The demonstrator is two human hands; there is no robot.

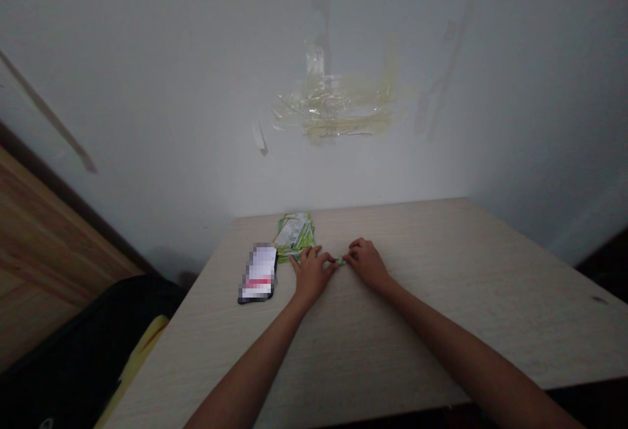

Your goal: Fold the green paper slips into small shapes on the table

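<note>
Between my two hands is a small green printed strip [340, 261], perhaps a folded packet; most of it is hidden by fingers. My left hand [311, 273] pinches its left end, thumb and index finger together, while the other fingers reach over the edge of a pile. That pile of flat green and white printed packets [295, 231] lies just beyond this hand. On the right end of the strip, the fingertips of my right hand [367, 264] are closed, with the hand low over the table.
A phone [258, 273] with a lit, blurred screen lies left of the packets. The pale wooden table [432, 252] meets a wall [196, 89] bearing old tape [338, 108]. Down at the left are a black bag-like item [73, 350] and yellow cloth [142, 350].
</note>
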